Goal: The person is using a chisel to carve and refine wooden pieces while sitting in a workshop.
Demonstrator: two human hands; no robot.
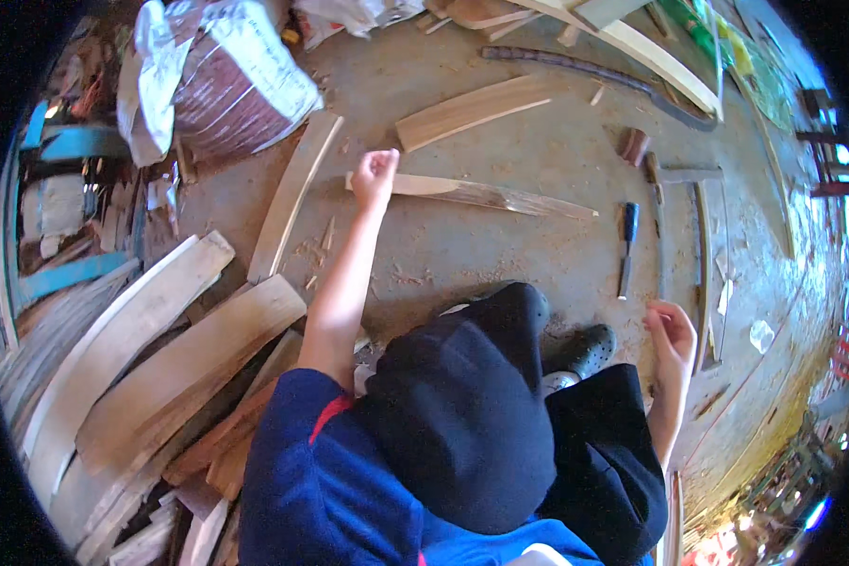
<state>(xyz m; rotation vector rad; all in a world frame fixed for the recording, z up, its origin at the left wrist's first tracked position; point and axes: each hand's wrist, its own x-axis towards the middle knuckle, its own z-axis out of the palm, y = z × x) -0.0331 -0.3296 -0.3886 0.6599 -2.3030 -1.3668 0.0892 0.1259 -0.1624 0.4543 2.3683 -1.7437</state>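
My left hand (375,174) is closed above the left end of a narrow, pale wooden strip (481,198) lying on the floor; what it holds, if anything, is hidden. My right hand (672,330) has loosely bent, parted fingers and holds nothing visible, just left of a wooden frame saw (702,245). A dark-handled chisel (630,231) lies above that hand, below a reddish cylindrical block (633,145). A curved board (462,108) rests beyond the strip, and another board (292,198) lies to the left.
A pile of curved boards (179,368) fills the lower left. A sack (226,85) stands upper left on the concrete floor (424,255). A long dark curved bar (575,66) and timber (651,52) lie at the top. My shoes (580,354) are below the chisel.
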